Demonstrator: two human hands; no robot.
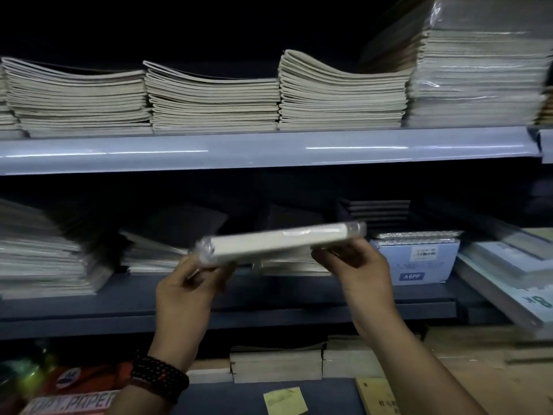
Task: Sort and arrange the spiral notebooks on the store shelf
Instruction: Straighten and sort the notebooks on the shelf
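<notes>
**Now: wrapped pack held with both hands in front of the middle shelf**

The wrapped notebook pack is in the air, just in front of the middle shelf and touching no stack. It lies nearly flat, with the right end a little higher. Its pale page edge faces the camera, and the clear film is bunched at both ends.

- Left hand: fingers are curled round the pack's left end and grip it. A dark bead bracelet sits on the wrist.
- Right hand: it holds the pack's right half from below. The fingers are bent up against the underside. The thumb is hidden, so I cannot tell where it lies.

Behind the pack, on the middle shelf:
- A leaning heap of film-wrapped books sits at the left.
- Dark-covered stacks sit far back at centre. They are too dim to read.
- A pale blue box marked "A6PP" stands just right of the right hand.
- Spiral-bound notebooks lie on top of that box.

The upper shelf carries three stacks of thin grey exercise books side by side, their covers curling up. A taller wrapped stack stands at the right.

On the near surface below, a yellow sticky note lies in front of more pale stacks.
</notes>
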